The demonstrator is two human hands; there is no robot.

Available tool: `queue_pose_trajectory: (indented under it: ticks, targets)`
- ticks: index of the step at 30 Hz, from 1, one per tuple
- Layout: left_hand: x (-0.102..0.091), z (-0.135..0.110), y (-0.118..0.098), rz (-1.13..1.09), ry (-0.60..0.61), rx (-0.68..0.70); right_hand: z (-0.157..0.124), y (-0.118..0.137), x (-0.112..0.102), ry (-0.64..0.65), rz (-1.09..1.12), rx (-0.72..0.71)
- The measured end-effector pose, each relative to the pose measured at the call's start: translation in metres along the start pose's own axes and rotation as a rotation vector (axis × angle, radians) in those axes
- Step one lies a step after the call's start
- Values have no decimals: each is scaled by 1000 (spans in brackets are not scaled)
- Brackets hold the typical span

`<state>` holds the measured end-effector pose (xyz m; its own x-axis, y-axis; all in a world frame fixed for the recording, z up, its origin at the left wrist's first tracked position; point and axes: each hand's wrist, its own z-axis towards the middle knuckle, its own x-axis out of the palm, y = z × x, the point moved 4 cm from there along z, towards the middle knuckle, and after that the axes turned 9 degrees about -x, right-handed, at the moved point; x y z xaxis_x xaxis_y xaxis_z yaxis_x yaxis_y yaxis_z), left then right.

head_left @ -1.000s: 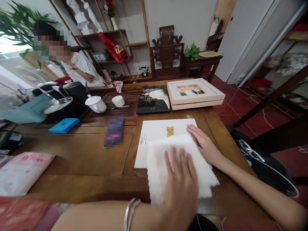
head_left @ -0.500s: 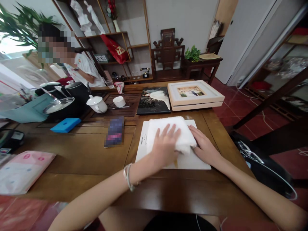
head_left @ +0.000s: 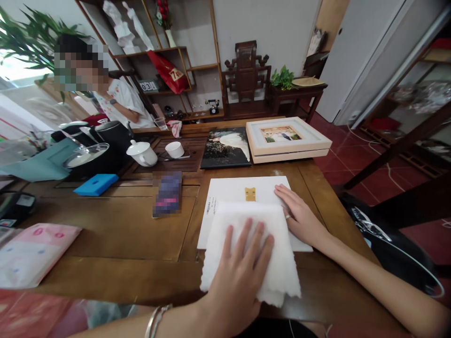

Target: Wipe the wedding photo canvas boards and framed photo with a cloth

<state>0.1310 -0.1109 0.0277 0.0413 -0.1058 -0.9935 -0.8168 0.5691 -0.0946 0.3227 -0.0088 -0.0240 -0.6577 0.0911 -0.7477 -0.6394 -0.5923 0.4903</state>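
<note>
A white cloth or paper towel (head_left: 278,270) with ragged edges lies over the near part of a flat white board (head_left: 225,190) and hangs past its front edge. My left hand (head_left: 243,267) rests on the cloth with its fingers spread. A gold, cat-shaped piece (head_left: 250,194) shows on the board just beyond the cloth, and fine print with a barcode runs along the board's left side. With fingers stretched out, my right hand (head_left: 301,213) lies on the board's right edge.
Behind the board lie a dark photo panel (head_left: 225,148) and a pale wooden picture frame (head_left: 289,136). A phone (head_left: 167,193), blue sponge-like block (head_left: 96,184), white lidded cup (head_left: 142,153) and pink-white packet (head_left: 38,253) are to the left. Another person (head_left: 121,103) sits across the table.
My left hand has drawn the white cloth toward me across the board, uncovering the gold piece. My right hand has stayed at the right edge.
</note>
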Motion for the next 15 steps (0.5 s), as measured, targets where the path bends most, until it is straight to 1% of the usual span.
queue_pose_trajectory:
  ticks: [2, 4, 7, 11, 13, 15]
  targets:
    - [0, -1, 2, -7, 14, 6, 0, 0, 0, 6, -1, -2]
    - [-1, 12, 10, -13, 14, -23, 1, 1, 0, 9, -9, 10]
    - [-5, 46, 29, -20, -4, -78, 2, 2, -1, 14, -13, 15]
    - [-12, 98, 59, -88, -18, -107, 3, 3, -2, 17, -18, 18]
    - [-15, 114, 75, -149, -4, -128, 3, 3, -2, 19, -25, 41]
    - [-16, 119, 85, -180, 7, -127, 3, 3, -2, 28, -27, 56]
